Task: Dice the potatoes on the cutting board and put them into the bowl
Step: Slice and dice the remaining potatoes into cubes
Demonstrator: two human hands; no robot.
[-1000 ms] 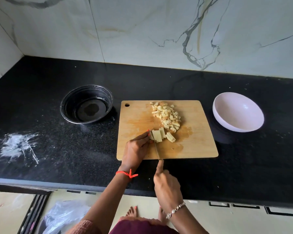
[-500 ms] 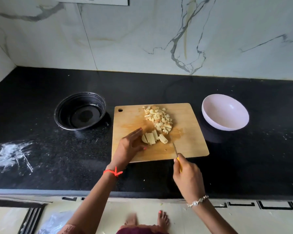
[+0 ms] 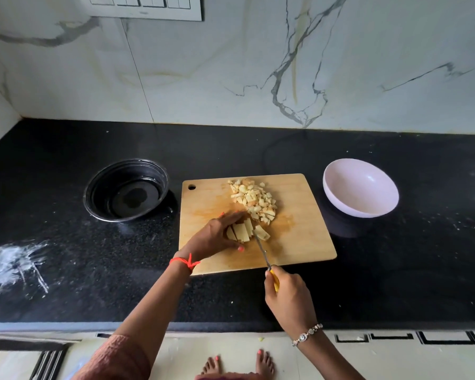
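- Spanning the view, a black speckled stone countertop (image 3: 258, 144) is seen, polished and hard, with a white powdery smear (image 3: 14, 261) at its 9 o'clock end. Dice knocked off the board would be scattered widely on so slick a surface.
- At its middle a flat, rectangular wooden cutting board (image 3: 299, 242) with rounded corners is laid. No mat is seen beneath it, so it could be shifted by a forceful cut.
- At the board's 3 o'clock a smooth, pale lilac bowl (image 3: 360, 187) is set just beside it, empty. It is judged light and could be tipped or pushed away when dice are swept in.
- At the board's 12 o'clock, a loose heap of diced potato (image 3: 254, 198) is piled, in pale yellow, uneven cubes. None has been moved to the bowl.
- The left hand (image 3: 214, 234) is closed over the potato strips (image 3: 242, 231) near the board's centre, fingers on the far side and thumb on the near side.
- The right hand (image 3: 288, 297) is clenched round the yellow handle of a slim steel knife (image 3: 262, 249), whose tip is set at the strips' 3 o'clock edge.
- The strips are judged moist and slippery. If they are let slide, the thumb beside the blade could be nicked.
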